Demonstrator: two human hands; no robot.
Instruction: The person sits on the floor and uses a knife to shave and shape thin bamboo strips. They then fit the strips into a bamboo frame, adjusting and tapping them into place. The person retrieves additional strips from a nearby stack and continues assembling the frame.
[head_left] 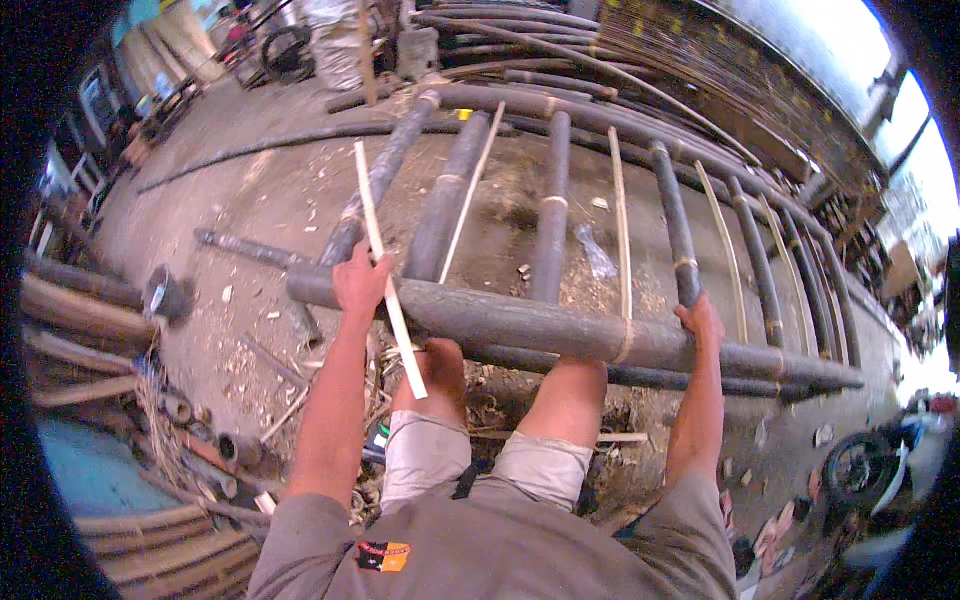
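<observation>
The left hand (362,283) is closed over the top of a thick grey bamboo pole (560,335) that lies crosswise in front of the knees, and its fingers also pin a pale split strip (385,270) against that pole; the strip runs from beyond the fingertips, up and away over the ground, back down past the wrist to end near the left knee (440,365). The right hand (700,320) sits further along the same pole, fingers curled over its far side and gripping it, just by a pale binding band (627,340). Beyond both sets of fingers a row of dark poles (552,215) runs away from the crosswise pole, roughly parallel, with thin pale slats (620,215) lying between some of them. Under the pole, on the near side of the fingers, a second dark pole (650,377) lies close behind the knees. Left of the left hand, well apart, lie chips and short bamboo offcuts (185,410) on the dusty ground (270,190). A wheel (858,465) shows far to the right of the right hand.
</observation>
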